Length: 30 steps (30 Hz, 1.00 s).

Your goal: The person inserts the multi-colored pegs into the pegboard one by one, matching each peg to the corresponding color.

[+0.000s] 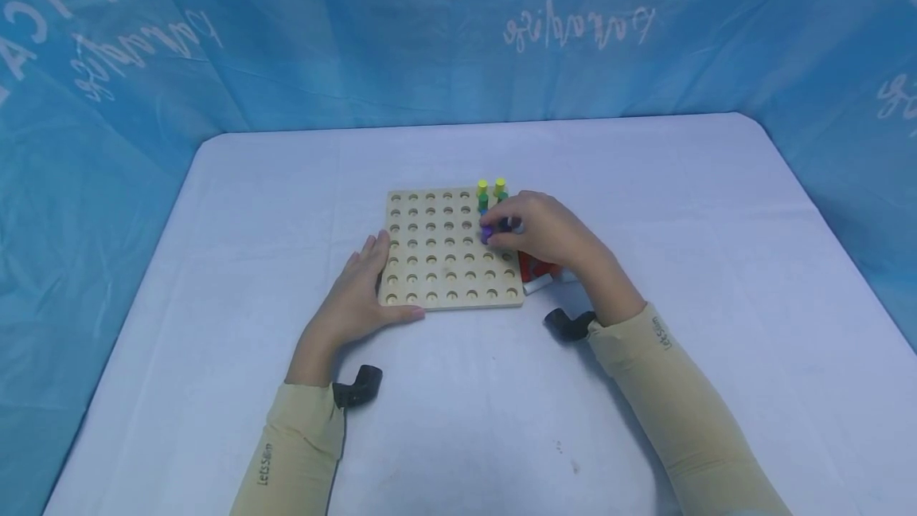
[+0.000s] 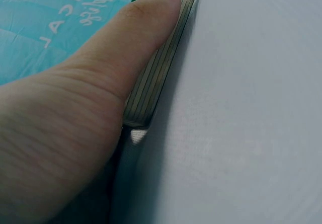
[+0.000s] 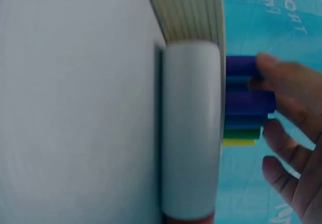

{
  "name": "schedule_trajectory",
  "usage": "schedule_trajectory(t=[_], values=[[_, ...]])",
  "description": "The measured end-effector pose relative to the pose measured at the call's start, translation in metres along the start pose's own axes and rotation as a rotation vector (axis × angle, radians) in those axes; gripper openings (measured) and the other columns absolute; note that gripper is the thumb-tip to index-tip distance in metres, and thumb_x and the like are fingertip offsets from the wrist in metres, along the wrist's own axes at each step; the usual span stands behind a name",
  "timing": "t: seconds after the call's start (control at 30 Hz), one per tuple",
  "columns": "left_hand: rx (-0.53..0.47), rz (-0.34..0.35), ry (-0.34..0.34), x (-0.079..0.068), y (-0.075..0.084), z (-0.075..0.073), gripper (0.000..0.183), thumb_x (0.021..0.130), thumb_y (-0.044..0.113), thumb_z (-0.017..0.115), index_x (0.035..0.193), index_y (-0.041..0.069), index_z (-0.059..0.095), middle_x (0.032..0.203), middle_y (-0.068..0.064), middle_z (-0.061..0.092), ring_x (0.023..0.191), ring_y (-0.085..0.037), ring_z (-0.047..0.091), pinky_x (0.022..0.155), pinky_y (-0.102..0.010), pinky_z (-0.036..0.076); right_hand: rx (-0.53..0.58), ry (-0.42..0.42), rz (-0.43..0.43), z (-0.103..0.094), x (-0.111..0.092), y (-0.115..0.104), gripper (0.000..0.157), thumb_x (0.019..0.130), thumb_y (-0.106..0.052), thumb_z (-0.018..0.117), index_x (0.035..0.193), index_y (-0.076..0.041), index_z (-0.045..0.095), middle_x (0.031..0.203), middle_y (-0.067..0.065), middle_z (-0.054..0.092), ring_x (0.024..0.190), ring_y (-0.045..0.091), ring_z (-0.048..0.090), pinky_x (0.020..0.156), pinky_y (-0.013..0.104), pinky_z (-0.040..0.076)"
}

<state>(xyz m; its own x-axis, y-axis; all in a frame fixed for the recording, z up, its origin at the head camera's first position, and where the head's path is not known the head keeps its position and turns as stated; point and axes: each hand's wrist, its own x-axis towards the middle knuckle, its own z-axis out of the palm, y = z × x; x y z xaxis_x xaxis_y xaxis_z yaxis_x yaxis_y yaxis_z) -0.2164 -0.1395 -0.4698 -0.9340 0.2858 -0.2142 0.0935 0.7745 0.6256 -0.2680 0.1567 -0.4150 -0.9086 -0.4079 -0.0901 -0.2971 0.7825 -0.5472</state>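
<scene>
A square wooden pegboard (image 1: 440,261) with rows of round holes lies on the table. Along its right-hand columns stand yellow pegs (image 1: 500,184), green pegs (image 1: 483,201) and, partly covered by fingers, blue and purple ones. My right hand (image 1: 548,229) pinches a purple peg (image 1: 487,234) that stands upright at the board; the right wrist view shows a fingertip at this peg's top end (image 3: 240,66) and a second purple peg (image 3: 250,102) beside it. With fingers spread along the left edge and thumb along the near edge, my left hand (image 1: 354,301) rests against the board.
Right of the board, partly under my right forearm, lie a red item (image 1: 536,267) and a white cylinder (image 1: 537,284), which looms large and red-ended in the right wrist view. A white cloth covers the table (image 1: 458,420). Blue printed curtains (image 1: 430,38) hang behind and at the sides.
</scene>
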Motion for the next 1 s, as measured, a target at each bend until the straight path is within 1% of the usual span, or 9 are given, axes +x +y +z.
schedule_trajectory(t=[0.23, 0.33, 0.43, 0.53, 0.6, 0.7, 0.77, 0.87, 1.0], values=[[-0.001, 0.004, 0.002, 0.001, -0.001, 0.002, 0.137, 0.064, 0.068, 0.082, 0.16, 0.021, -0.003, 0.169, -0.002, 0.0, 0.157, -0.025, -0.001, 0.128, -0.05, 0.006, 0.012, 0.085, -0.032, -0.016, -0.006, 0.007, 0.032, 0.086, -0.025, 0.079, 0.117, -0.019, 0.074, 0.111, -0.005, 0.073, 0.095, 0.016, 0.058, 0.081, 0.033, 0.05], [-0.002, 0.003, -0.001, 0.001, -0.001, 0.002, 0.138, 0.063, 0.068, 0.082, 0.16, 0.02, -0.003, 0.169, -0.003, 0.0, 0.157, -0.025, -0.001, 0.128, -0.05, 0.005, 0.035, 0.109, -0.014, -0.023, -0.011, 0.01, 0.036, 0.085, -0.023, 0.08, 0.119, -0.017, 0.072, 0.114, -0.002, 0.073, 0.096, 0.017, 0.058, 0.081, 0.034, 0.05], [0.001, 0.004, -0.001, 0.001, -0.001, 0.002, 0.138, 0.064, 0.068, 0.082, 0.16, 0.02, -0.003, 0.169, -0.003, 0.001, 0.157, -0.025, -0.001, 0.128, -0.049, 0.005, 0.05, 0.1, 0.018, -0.029, -0.014, 0.015, 0.039, 0.085, -0.022, 0.08, 0.123, -0.018, 0.071, 0.119, 0.0, 0.072, 0.096, 0.017, 0.058, 0.08, 0.035, 0.051], [0.005, 0.006, -0.001, 0.001, -0.001, 0.002, 0.137, 0.064, 0.067, 0.082, 0.16, 0.02, -0.003, 0.169, -0.003, 0.001, 0.157, -0.024, -0.001, 0.128, -0.049, 0.005, 0.068, 0.06, 0.064, -0.033, -0.016, 0.02, 0.04, 0.085, -0.02, 0.08, 0.125, -0.02, 0.07, 0.124, 0.0, 0.071, 0.102, 0.018, 0.059, 0.086, 0.038, 0.052], [0.007, 0.008, 0.0, 0.001, 0.0, 0.002, 0.136, 0.065, 0.067, 0.082, 0.16, 0.02, -0.003, 0.169, -0.003, 0.001, 0.157, -0.024, -0.001, 0.128, -0.049, 0.006, 0.086, 0.016, 0.127, -0.036, -0.017, 0.023, 0.041, 0.086, -0.021, 0.079, 0.126, -0.023, 0.07, 0.127, -0.002, 0.069, 0.111, 0.018, 0.058, 0.093, 0.042, 0.053], [0.005, 0.007, 0.0, 0.001, 0.0, 0.001, 0.137, 0.065, 0.068, 0.082, 0.16, 0.02, -0.004, 0.169, -0.003, 0.0, 0.157, -0.024, -0.001, 0.128, -0.05, 0.005, 0.101, -0.058, 0.223, -0.037, -0.018, 0.026, 0.041, 0.086, -0.023, 0.078, 0.126, -0.028, 0.07, 0.132, -0.005, 0.066, 0.126, 0.021, 0.053, 0.104, 0.05, 0.049], [0.004, 0.007, 0.0, 0.0, 0.001, 0.001, 0.137, 0.064, 0.068, 0.082, 0.16, 0.02, -0.004, 0.169, -0.003, 0.0, 0.157, -0.024, -0.001, 0.128, -0.05, 0.005, 0.097, -0.109, 0.267, -0.037, -0.018, 0.027, 0.043, 0.086, -0.025, 0.078, 0.127, -0.031, 0.069, 0.135, -0.005, 0.064, 0.133, 0.022, 0.049, 0.109, 0.054, 0.046], [0.007, 0.005, -0.002, 0.0, 0.001, 0.0, 0.137, 0.064, 0.067, 0.082, 0.16, 0.02, -0.004, 0.169, -0.003, 0.0, 0.157, -0.025, -0.001, 0.128, -0.051, 0.005, 0.075, -0.161, 0.281, -0.034, -0.017, 0.03, 0.045, 0.085, -0.025, 0.079, 0.128, -0.031, 0.068, 0.137, -0.004, 0.063, 0.137, 0.025, 0.047, 0.112, 0.058, 0.041], [0.011, 0.005, -0.004, 0.0, 0.002, 0.0, 0.137, 0.065, 0.067, 0.082, 0.16, 0.019, -0.004, 0.169, -0.003, 0.0, 0.157, -0.026, -0.001, 0.128, -0.051, 0.005, 0.064, -0.199, 0.309, -0.029, -0.014, 0.032, 0.045, 0.083, -0.025, 0.081, 0.126, -0.03, 0.07, 0.135, -0.002, 0.064, 0.135, 0.026, 0.049, 0.111, 0.058, 0.042]])
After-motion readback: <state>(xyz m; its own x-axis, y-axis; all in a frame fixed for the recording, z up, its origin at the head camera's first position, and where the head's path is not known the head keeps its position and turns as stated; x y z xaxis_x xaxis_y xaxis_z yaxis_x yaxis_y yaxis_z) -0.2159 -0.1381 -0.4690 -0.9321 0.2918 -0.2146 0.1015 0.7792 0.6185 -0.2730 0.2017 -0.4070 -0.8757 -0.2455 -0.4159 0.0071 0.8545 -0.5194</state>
